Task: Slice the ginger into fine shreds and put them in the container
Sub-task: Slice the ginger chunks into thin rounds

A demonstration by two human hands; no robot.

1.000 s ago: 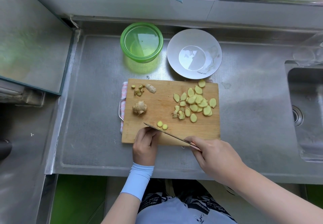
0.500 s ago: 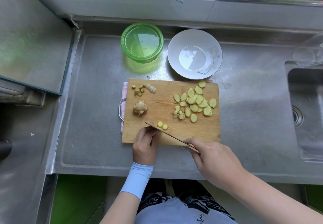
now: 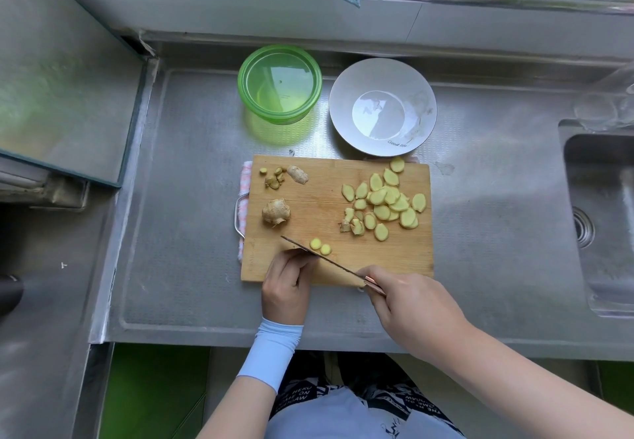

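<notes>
1. While two small round ginger slices (image 3: 320, 246) lie just beside the blade, cutting rounds seems the step in hand; a heap of pale-yellow ginger slices (image 3: 384, 203) and a knobbly brown ginger chunk (image 3: 276, 211) share the rectangular wooden cutting board (image 3: 326, 198).
2. Next, I judge: stack rounds, cut fine strips.
3. Right hand (image 3: 411, 305) grips the thin steel knife (image 3: 326, 259) by its handle; left hand (image 3: 286, 287) curls its fingers at the blade, whatever they pin hidden.
4. Round green plastic container (image 3: 279, 83) stands beyond the board, no ginger visible inside.

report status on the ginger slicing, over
Right hand grips knife, left hand curled at blade, hold hidden. Ginger slices on cutting board, no shreds yet. Green container behind board, path clear.
</notes>
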